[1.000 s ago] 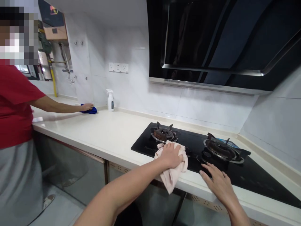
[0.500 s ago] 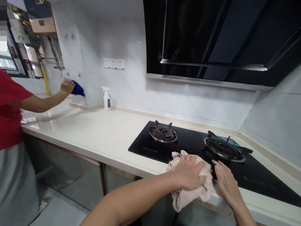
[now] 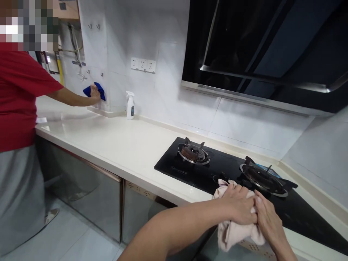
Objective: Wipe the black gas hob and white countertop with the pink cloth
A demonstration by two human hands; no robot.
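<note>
My left hand (image 3: 237, 203) presses a pale pink cloth (image 3: 231, 232) onto the front edge of the black glass gas hob (image 3: 293, 208), its fingers curled over the cloth. My right hand (image 3: 268, 219) lies against the left one, fingers together on the same cloth. Part of the cloth hangs down over the counter's front edge. The hands sit between the left burner (image 3: 193, 154) and the right burner (image 3: 262, 175), nearer the front.
A cream counter (image 3: 116, 145) runs left to a white spray bottle (image 3: 130, 105) by the wall. A person in a red shirt (image 3: 19, 98) holds a blue cloth (image 3: 94, 90) against the wall tiles. A black range hood (image 3: 266, 47) hangs above the hob.
My left hand has slid the pink cloth rightwards along the hob's front edge until it met my right hand. The other person lifted the blue cloth from the counter to the wall.
</note>
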